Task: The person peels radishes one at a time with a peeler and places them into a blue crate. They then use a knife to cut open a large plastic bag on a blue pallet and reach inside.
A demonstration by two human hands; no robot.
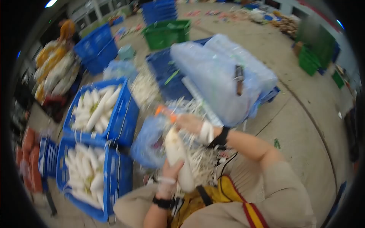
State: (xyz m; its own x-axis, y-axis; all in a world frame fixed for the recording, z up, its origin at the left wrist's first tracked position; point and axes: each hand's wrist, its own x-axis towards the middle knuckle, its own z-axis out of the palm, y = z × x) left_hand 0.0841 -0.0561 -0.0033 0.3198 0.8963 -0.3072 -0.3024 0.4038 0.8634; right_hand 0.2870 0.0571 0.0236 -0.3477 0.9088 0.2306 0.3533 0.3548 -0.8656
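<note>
My left hand (172,169) is wrapped round the lower part of a large white daikon radish (175,146), which tilts up and away from my lap. My right hand (190,124), a little beyond the radish's far end, is closed on an orange peeler (165,112); motion blurs its blade. White peelings (201,161) lie heaped on the floor beneath and beyond my hands. Left of the radish sits a crumpled blue plastic bag (149,146). Two blue crates (123,123) filled with white radishes stand to my left.
Ahead, pale blue plastic bags (216,76) cover a blue crate, with a dark-handled tool (239,79) on top. A green crate (167,35) and stacked blue crates (95,49) stand farther back. Filled sacks (57,68) and a person in orange (67,29) are at the far left.
</note>
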